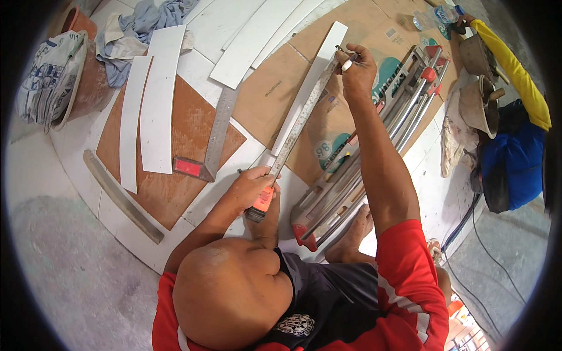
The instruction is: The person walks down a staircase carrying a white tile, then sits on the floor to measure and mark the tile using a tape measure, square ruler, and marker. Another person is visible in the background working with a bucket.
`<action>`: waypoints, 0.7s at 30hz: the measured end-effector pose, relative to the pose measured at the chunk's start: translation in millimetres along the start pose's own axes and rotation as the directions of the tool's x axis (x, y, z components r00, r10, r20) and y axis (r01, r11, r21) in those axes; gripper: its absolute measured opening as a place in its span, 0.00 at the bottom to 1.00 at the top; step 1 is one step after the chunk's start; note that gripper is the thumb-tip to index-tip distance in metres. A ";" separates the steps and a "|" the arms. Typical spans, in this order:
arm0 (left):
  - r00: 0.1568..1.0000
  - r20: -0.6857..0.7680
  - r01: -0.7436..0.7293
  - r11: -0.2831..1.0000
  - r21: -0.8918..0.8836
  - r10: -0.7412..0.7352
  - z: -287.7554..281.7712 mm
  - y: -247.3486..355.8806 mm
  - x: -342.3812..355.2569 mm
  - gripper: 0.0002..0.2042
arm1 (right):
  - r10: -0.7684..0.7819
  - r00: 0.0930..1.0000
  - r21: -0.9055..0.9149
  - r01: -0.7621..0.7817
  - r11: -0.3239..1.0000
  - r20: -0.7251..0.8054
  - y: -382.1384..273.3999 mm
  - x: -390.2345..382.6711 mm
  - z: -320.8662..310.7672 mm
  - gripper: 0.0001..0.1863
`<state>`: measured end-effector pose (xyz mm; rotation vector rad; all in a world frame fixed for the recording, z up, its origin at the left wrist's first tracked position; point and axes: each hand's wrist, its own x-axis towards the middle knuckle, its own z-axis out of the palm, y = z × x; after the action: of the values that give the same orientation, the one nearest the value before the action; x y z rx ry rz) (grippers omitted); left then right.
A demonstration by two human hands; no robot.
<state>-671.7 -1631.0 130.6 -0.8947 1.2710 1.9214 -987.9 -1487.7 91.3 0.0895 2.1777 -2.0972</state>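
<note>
My left hand (253,182) grips an orange-and-black tape measure (261,202) at the near end of a narrow white tile strip (324,50). The speckled, worn tape blade (304,111) runs out along the strip. At its far end my right hand (357,70) holds a marker with a white part (348,62), fingers closed around it beside the blade. Under the strip lies brown cardboard (275,82). A metal square (218,140) with a red label is to the left, and a long tile cutter (404,123) with red fittings lies to the right of my hands.
White tile strips (161,93) rest on a brown board (105,146). Cloths (126,50) and a bucket with sacks (85,88) are upper left. A co-worker's yellow sleeve (515,70), a bottle (427,17), containers (477,105) and cables (486,251) are at right. My bare knee (228,286) is below.
</note>
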 end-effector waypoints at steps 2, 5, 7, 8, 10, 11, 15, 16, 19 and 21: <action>1.000 0.022 0.006 1.000 -0.031 -0.006 -0.6 -0.7 1.0 0.14 | -0.007 1.000 0.017 0.007 1.000 0.007 -0.3 -0.8 -0.4 0.16; 0.999 0.039 -0.009 0.999 -0.042 0.010 -0.2 -1.2 3.2 0.14 | -0.022 1.000 -0.024 0.022 0.999 0.019 1.1 -2.8 -1.9 0.16; 0.999 0.032 -0.025 0.999 -0.038 0.026 1.6 -2.1 7.8 0.15 | -0.069 0.996 -0.048 0.071 0.996 0.056 6.8 -5.4 -3.3 0.16; 0.999 0.015 -0.032 0.999 -0.036 0.033 2.7 -2.6 10.4 0.15 | -0.090 0.993 -0.055 0.094 0.994 0.079 7.0 -7.9 -0.2 0.16; 0.999 -0.020 -0.045 0.999 -0.005 0.045 3.7 -2.5 14.2 0.14 | -0.076 0.992 -0.082 0.084 0.993 0.097 9.4 -19.9 3.9 0.16; 0.998 -0.033 -0.051 0.998 0.023 0.052 4.6 -1.2 16.4 0.14 | -0.069 0.992 -0.098 0.079 0.992 0.105 9.4 -29.0 5.2 0.15; 0.997 -0.071 -0.032 0.999 0.033 0.035 9.6 5.0 20.0 0.12 | -0.133 0.984 -0.122 0.147 0.982 0.121 13.5 -49.8 11.8 0.14; 0.996 -0.084 -0.036 0.998 0.044 0.040 11.5 4.3 20.7 0.13 | -0.118 0.987 -0.146 0.133 0.980 0.110 14.2 -53.5 9.7 0.14; 0.992 -0.111 -0.056 0.995 0.087 0.066 13.2 -1.1 25.3 0.13 | -0.138 0.985 -0.157 0.154 0.975 0.106 17.4 -54.9 8.9 0.14; 0.988 -0.115 -0.085 0.988 0.129 0.100 12.7 -3.1 29.6 0.14 | -0.183 0.976 -0.187 0.204 0.961 0.120 19.6 -53.8 6.5 0.15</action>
<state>-687.8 -1613.7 108.5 -0.9141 1.5106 1.8595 -931.9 -1491.4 78.4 -0.2537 2.4039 -1.9121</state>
